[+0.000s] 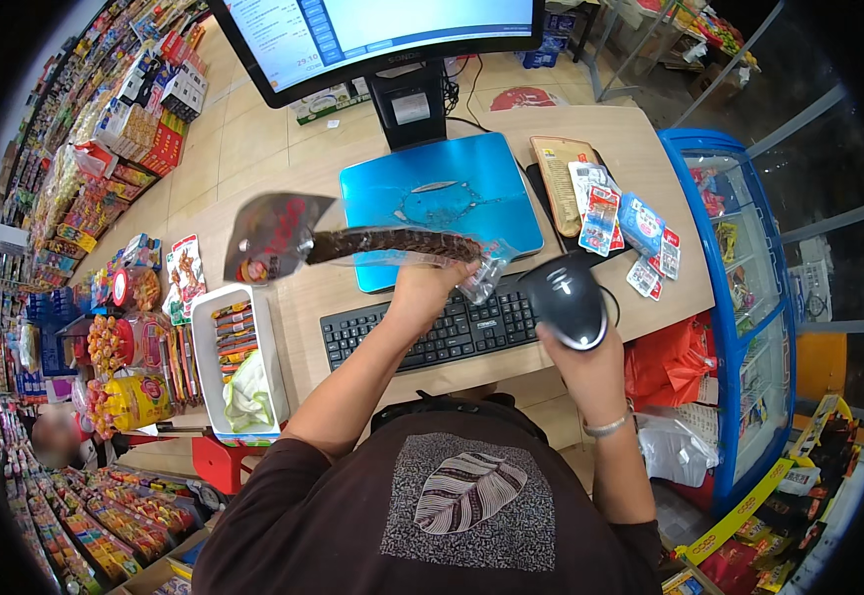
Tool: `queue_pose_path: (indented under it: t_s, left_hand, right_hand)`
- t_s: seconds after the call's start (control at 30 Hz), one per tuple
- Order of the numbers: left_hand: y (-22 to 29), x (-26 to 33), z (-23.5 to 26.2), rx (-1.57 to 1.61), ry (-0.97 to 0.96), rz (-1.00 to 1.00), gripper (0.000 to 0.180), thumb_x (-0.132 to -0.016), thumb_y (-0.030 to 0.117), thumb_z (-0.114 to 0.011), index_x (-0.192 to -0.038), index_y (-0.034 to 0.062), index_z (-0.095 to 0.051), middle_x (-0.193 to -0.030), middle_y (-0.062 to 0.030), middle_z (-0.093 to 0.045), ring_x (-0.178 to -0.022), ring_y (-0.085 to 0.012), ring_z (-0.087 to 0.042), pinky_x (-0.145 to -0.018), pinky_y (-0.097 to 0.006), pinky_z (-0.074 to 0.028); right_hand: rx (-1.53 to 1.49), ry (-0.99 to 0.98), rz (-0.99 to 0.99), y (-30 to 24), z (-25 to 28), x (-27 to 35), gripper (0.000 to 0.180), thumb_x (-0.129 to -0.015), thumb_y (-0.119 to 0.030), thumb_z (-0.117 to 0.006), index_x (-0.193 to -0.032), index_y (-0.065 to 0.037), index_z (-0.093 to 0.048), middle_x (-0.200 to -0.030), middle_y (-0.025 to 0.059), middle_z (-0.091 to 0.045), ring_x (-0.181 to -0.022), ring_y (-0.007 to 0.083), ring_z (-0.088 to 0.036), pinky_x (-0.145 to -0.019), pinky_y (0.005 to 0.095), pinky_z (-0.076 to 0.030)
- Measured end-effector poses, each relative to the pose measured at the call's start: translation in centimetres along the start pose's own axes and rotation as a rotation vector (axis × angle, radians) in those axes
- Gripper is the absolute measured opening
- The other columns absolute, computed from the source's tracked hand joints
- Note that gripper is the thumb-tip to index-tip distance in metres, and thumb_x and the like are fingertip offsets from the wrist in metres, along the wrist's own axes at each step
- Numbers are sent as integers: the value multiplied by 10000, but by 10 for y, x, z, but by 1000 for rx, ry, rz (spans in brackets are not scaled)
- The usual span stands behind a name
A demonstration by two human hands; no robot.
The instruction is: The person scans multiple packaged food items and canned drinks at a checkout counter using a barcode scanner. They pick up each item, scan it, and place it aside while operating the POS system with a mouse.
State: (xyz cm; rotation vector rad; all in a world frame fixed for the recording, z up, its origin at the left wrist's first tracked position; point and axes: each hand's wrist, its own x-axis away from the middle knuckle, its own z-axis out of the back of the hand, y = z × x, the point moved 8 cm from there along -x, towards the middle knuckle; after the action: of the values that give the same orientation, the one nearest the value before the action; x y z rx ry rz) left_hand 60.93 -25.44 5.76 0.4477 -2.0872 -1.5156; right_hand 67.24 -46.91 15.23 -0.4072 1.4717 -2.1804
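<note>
Two things look to be already picked up: a long, clear plastic packet with a brown strip inside (372, 242), pinched narrowly in the left hand (420, 295) near the packet's three o'clock end; and a glossy black handheld scanner (567, 297), gripped in the right hand (582, 359), which is wrapped around its lower part at about five o'clock; scanner and packet stand near each other yet apart, with the scanner at three o'clock from the left hand; so the picking-up seems done, while bringing the two together seems either left to do or over, and I cannot tell whether the packet has been read; the packet lies across the view in front of a shiny blue rectangular plate (372, 178) at twelve o'clock from the left hand, with a black keyboard (442, 344) at six o'clock; whether the packet touches the plate I cannot tell; its strip looks dark, ridged and slightly bowed; its broad, greyish end, at ten o'clock from the left hand, is flat and see-through with red printing; the opposite end is crumpled, clear and glinting; small red-and-white packets (600, 213) lie at one o'clock from the scanner.
</note>
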Motion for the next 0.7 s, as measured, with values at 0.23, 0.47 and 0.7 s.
queue_pose_path:
  t_s: [0.23,0.47,0.7]
  left_hand:
    - [3,-1,16,9,31,0,189,-857,12,-677,-1035,27,-614,-875,-30,-640,-761,-106,-573,-669,-265,-474]
    - [13,3,22,-129,-13,-54,154,-882,19,-657,-1023,35,-597,-849,-19,-619,-745,-98,-558,-660,-249,-463]
    - [7,2,30,-128,-42,-34,186,-885,9,-639,-1065,27,-592,-885,-41,-624,-771,-100,-562,-681,-246,-464]
  right_hand:
    - [275,-197,57,-15,-31,17,426,-747,-127,-736,-1113,1,-562,-1002,213,-634,-916,413,-618,-774,441,-508]
    - [336,-252,10,-18,-41,14,367,-760,-154,-722,-1046,0,-551,-946,206,-632,-872,414,-612,-739,460,-496]
    - [407,-294,26,-26,-45,10,305,-772,-175,-704,-960,4,-543,-889,220,-625,-844,416,-608,-731,472,-491]
